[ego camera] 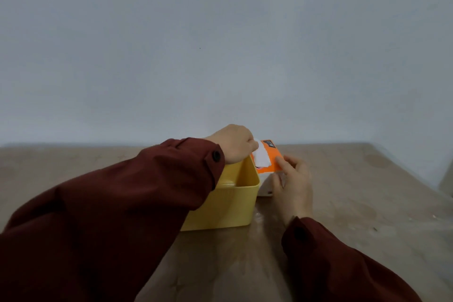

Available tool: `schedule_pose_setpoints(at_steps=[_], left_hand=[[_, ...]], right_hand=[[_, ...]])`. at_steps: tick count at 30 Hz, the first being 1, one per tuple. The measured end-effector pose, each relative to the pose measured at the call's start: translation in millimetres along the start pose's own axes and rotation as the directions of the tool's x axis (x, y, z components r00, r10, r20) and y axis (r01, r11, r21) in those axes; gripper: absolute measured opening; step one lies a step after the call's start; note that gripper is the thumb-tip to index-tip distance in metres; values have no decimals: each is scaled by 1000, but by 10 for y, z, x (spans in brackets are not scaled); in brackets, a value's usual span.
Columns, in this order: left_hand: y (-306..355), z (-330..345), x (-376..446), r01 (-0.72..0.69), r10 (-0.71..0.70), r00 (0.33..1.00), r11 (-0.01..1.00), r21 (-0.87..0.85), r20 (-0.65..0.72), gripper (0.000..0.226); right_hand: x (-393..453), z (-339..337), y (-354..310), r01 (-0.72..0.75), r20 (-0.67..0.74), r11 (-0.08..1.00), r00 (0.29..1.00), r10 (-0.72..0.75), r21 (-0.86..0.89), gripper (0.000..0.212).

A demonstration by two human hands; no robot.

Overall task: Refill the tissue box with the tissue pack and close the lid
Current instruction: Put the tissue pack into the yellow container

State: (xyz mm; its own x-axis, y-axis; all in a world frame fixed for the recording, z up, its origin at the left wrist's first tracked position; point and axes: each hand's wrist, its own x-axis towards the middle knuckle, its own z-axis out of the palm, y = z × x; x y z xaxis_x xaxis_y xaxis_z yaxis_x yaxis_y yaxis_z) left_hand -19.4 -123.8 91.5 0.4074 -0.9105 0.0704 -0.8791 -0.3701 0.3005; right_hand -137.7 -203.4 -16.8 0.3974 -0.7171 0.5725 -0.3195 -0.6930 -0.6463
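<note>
Dark red sleeve (pixel 103 203) reaching across the open yellow box (pixel 225 206) on the brown table (pixel 367 203). Left hand (pixel 235 143) closed, pinching a white tissue (pixel 261 157) sticking out of the orange pack (pixel 269 157) just right of the box. Right hand (pixel 294 186) loosely curled, steadying the pack's side.

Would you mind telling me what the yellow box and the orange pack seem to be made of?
The yellow box looks like moulded plastic: smooth, evenly coloured walls with rounded corners and a soft sheen. The orange pack seems wrapped in thin glossy film, probably plastic, with soft white tissue showing at its top.
</note>
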Motion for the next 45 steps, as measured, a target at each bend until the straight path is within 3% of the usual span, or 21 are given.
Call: schedule_pose_setpoints(at_steps=[6,16,28,35,45], left_hand=[[-1,79,197,79,-79,994,997,5,81,40],[-107,177,314,170,-167,985,983,-71,51,35],[-55,93,406,251,-235,966,954,-165,107,35],[-83,57,485,270,-228,946,947,-171,230,32],[-93,80,466,260,-229,960,942,-213,162,31]], right_hand=[[13,0,61,-105,38,994,994,105,2,39],[30,1,95,-226,31,963,974,224,147,23],[56,2,132,-205,36,952,979,202,229,33],[50,11,141,-208,40,949,978,204,239,34],[35,-9,82,-133,-7,964,990,139,230,29]])
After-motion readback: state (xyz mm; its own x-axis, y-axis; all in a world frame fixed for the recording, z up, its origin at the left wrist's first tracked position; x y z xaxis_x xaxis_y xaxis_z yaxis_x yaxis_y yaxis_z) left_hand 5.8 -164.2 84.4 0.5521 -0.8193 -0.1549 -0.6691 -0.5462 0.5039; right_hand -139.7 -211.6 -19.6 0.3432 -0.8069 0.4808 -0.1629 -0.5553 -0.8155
